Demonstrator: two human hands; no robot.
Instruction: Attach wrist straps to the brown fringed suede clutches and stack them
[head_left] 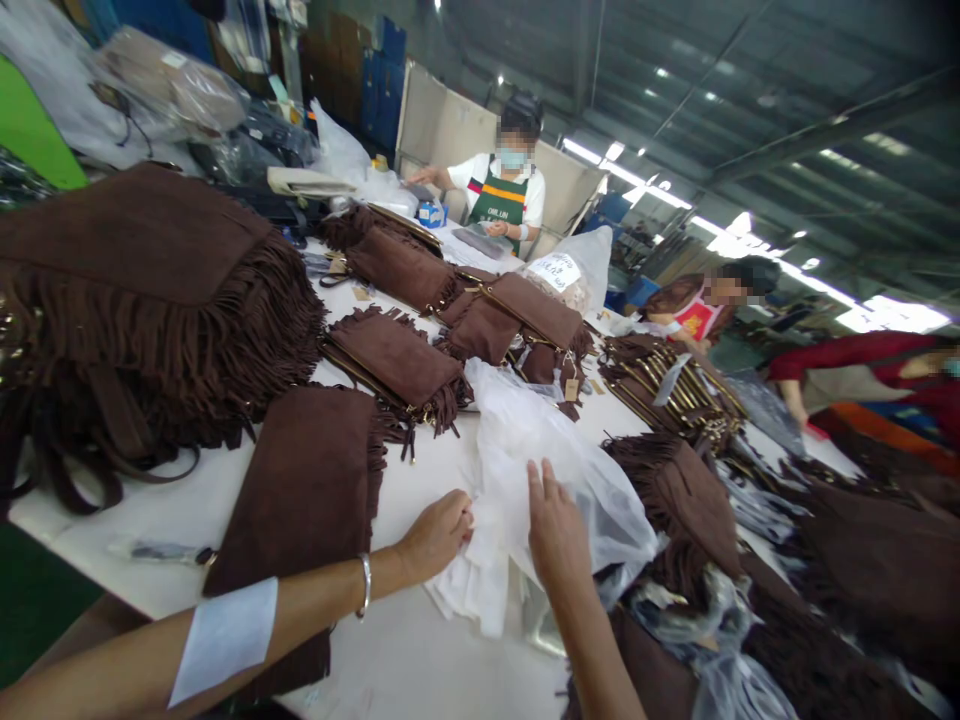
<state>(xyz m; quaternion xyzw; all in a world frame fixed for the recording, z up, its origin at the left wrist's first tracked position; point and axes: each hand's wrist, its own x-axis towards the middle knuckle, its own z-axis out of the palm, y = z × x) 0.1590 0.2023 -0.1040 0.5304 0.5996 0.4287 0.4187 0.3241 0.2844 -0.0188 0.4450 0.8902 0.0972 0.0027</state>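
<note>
My left hand [439, 535], with a bracelet at the wrist, is closed at the left edge of some thin white sheets [480, 580]. Whatever its fingers pinch is hidden. My right hand [556, 530] lies with fingers stretched out on a crumpled translucent white plastic bag [525, 430], which spreads over the sheets. Left of my left hand is a brown fringed suede bag [300, 490], lying flat partly beneath my forearm. A white patch [225, 640] sticks to that forearm.
A tall pile of brown fringed bags [150, 250] stands at the left on the white table [390, 660]. More bags [405, 355] lie ahead, and gold-edged ones [675, 385] are stacked to the right. A person in a green apron [499, 200] works across the table; others are at the right.
</note>
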